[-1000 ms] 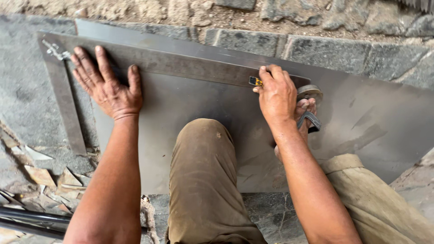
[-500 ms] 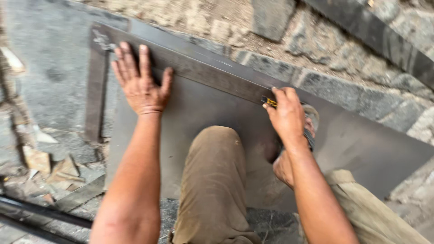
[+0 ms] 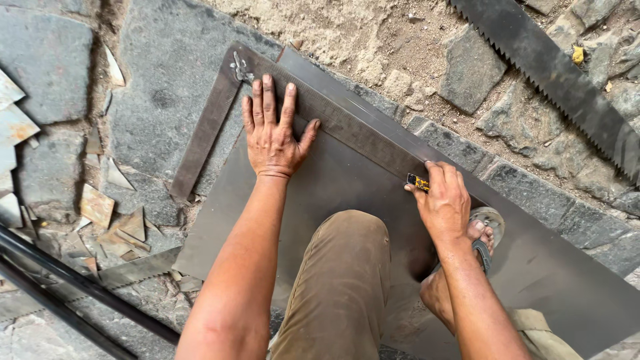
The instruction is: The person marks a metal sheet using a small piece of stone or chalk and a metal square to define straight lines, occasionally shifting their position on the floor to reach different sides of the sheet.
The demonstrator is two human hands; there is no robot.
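1. The left hand (image 3: 273,133) lies flat at the upper centre of the frame, fingers spread, palm pressing down on the long blade of a steel square (image 3: 333,117); it pinches nothing, it only holds the square down.
2. The square's long blade runs diagonally from the upper left down toward the right centre, along the far edge of a dark metal sheet (image 3: 347,180). Its shorter arm drops from the corner toward the lower left, off the sheet's left edge and onto the stone paving (image 3: 167,60).
3. The right hand (image 3: 443,203) sits right of centre, fingers curled in a tight grip on a small yellow-and-black marking tool (image 3: 418,181), whose tip meets the sheet just beside the blade's near edge.
4. The relation that matters: the blade's long axis passes from under the left hand straight to the tool, so the guide edge lies up and left of the right hand's grip (the right hand is nearer the tool's working point, the left nearer the square's corner).
5. A sandalled foot (image 3: 483,230) rests on the sheet just below the right hand, with a bent knee in brown trousers (image 3: 347,267) between the arms.
6. A toothed saw blade (image 3: 553,73) lies at the upper right, well apart.
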